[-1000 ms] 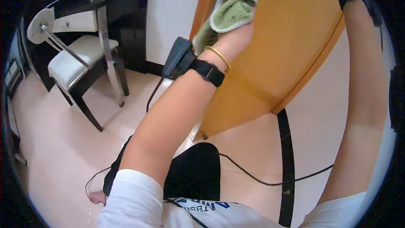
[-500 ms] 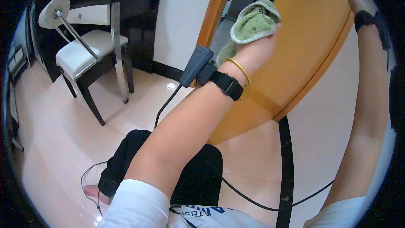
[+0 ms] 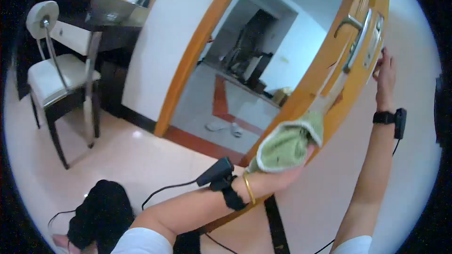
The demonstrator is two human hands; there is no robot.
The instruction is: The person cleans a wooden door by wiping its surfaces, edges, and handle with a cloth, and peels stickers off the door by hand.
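My left hand (image 3: pixel 297 165) holds a green cloth (image 3: pixel 285 148) with a white edge. The cloth lies against the lower part of the wooden door's (image 3: pixel 346 101) edge and hides most of my fingers. My right hand (image 3: pixel 386 77) is at the far side of the door, just below the metal lock plate (image 3: pixel 374 42). Its fingers point upward, partly spread, beside the door edge; I cannot tell how firmly they touch it. A metal lever handle (image 3: pixel 351 22) sits on the near face. Scuffed, chipped patches show along the door edge.
At left, a white chair (image 3: pixel 59 75) stands by a dark dressing table (image 3: pixel 117 42). Through the wooden door frame (image 3: pixel 188 61), another room shows slippers (image 3: pixel 223 127) on its floor. A black cable (image 3: pixel 165 188) runs from my left wrist device.
The view has turned, and the door's edge, handle and lock now show. My left hand with the cloth sits lower in view. My right hand has come down from the top.
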